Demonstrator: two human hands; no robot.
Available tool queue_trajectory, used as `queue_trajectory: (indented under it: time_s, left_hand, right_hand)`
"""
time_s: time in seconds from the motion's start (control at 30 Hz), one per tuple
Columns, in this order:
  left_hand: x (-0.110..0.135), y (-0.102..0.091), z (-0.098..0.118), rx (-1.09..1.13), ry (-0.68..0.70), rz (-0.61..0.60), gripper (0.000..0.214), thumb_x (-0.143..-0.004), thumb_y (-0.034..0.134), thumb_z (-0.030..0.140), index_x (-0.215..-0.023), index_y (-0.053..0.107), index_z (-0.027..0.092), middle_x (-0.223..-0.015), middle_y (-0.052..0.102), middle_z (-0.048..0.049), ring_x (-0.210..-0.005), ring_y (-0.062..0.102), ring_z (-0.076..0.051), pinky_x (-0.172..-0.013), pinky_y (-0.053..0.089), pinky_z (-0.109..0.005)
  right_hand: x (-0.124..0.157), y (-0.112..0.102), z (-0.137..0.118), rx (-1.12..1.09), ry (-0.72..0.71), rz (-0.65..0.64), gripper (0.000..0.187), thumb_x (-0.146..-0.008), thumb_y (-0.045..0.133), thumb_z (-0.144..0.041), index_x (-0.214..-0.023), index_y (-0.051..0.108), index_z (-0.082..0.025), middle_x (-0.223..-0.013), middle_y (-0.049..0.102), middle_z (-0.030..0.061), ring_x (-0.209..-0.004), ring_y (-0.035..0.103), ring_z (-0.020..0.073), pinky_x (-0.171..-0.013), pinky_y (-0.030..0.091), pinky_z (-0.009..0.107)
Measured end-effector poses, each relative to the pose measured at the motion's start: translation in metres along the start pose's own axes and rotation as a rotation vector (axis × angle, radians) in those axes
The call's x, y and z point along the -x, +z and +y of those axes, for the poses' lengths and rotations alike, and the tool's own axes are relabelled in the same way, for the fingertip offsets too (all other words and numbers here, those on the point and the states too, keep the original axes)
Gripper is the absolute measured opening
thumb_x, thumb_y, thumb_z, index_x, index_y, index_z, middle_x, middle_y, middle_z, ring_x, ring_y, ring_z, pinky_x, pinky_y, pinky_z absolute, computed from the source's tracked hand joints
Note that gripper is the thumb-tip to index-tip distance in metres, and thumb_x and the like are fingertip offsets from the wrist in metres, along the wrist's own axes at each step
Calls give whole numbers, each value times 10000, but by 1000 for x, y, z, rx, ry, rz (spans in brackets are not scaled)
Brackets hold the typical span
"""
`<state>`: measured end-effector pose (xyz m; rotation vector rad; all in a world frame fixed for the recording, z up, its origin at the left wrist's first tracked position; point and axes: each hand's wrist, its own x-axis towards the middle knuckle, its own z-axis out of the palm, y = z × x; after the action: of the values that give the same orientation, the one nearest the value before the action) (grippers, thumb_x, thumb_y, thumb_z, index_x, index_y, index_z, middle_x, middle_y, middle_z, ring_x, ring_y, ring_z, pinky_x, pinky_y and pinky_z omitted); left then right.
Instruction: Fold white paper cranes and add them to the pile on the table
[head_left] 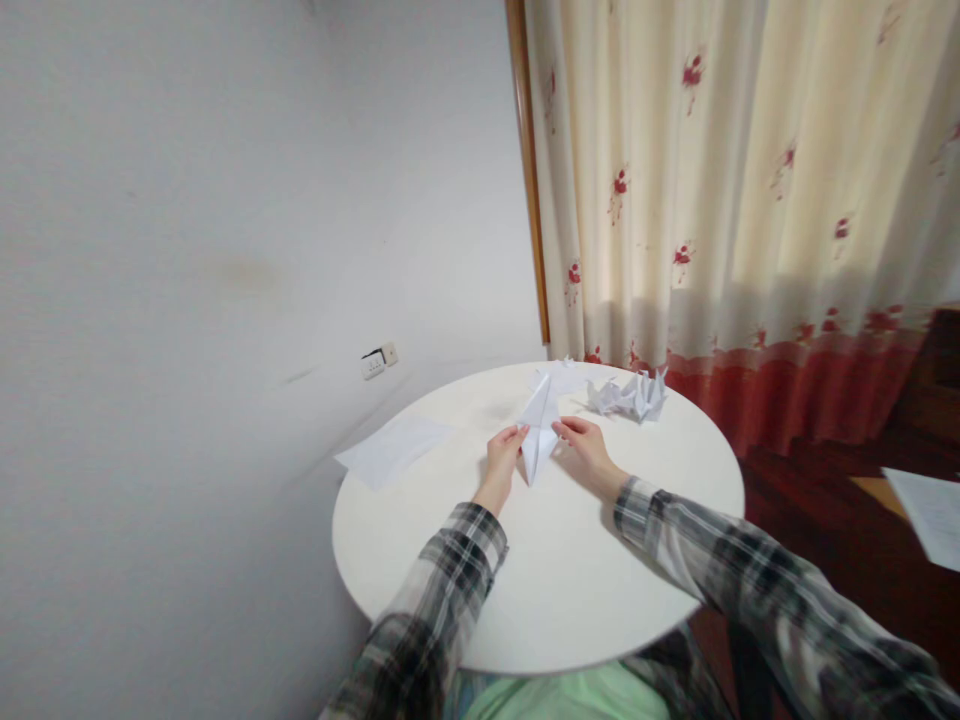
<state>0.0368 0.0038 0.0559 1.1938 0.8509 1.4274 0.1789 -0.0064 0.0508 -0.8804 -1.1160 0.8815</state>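
Observation:
A folded sheet of white paper (538,415), shaped like a long diamond with a crease across its middle, is held up above the round table between my two hands. My left hand (504,462) pinches its left corner between thumb and fingers. On the opposite side, my right hand (589,448) grips the right corner the same way. The paper's long tip points away from me and its shorter end points toward me. Behind my right hand stand several folded white paper cranes (637,397).
The white round table (577,610) stands against the wall. A stack of flat white paper (394,448) lies at its left edge, and more white paper (574,376) lies at the back. A wall socket (373,365) is beyond; a flowered curtain (720,250) hangs behind.

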Motion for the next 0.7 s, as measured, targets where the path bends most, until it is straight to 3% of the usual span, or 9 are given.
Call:
queue_trajectory:
  time_s: [0.17,0.33,0.43,0.53,0.6,0.7]
  left_hand:
    - [-15,-12,1,231,-22,76,273,-549,687,314,-710,587,117,-715,612,-20,-640,551,-105,-642,403,-221]
    - [-16,-13,3,247,-8,65,269,-567,673,308,-727,570,119,-742,602,-26,-662,551,-113,-654,401,-234]
    - [-16,-14,5,158,60,101,278,-603,638,339,-761,552,127,-758,594,-31,-674,552,-122,-654,403,-250]
    - [-19,-19,6,-89,238,309,230,-589,650,293,-717,526,147,-698,567,-5,-672,540,-119,-671,396,-252]
    - [-20,-18,6,-228,342,380,204,-577,659,257,-692,525,155,-698,561,-4,-699,537,-124,-696,393,-250]
    - [-20,-10,8,-191,315,181,225,-637,620,295,-798,556,151,-825,589,-47,-762,546,-139,-697,404,-249]
  right_hand:
    - [-16,31,9,-68,61,38,244,-561,630,-349,-672,647,-133,-641,609,31,-606,507,131,-566,368,242]
    - [-25,43,19,-126,71,83,282,-569,616,-386,-702,636,-138,-684,620,33,-601,511,128,-575,386,251]
    - [-27,41,21,-115,27,102,272,-566,624,-382,-669,628,-131,-639,614,26,-577,505,128,-578,389,256]
    - [-26,37,17,-29,-84,158,255,-594,612,-378,-655,618,-131,-638,615,26,-590,512,134,-602,394,262]
    - [-23,36,12,64,-172,187,247,-634,588,-376,-673,615,-133,-656,616,32,-610,520,140,-611,398,263]
    - [-14,42,1,178,-264,160,250,-691,545,-385,-719,614,-146,-669,616,35,-616,524,146,-596,407,266]
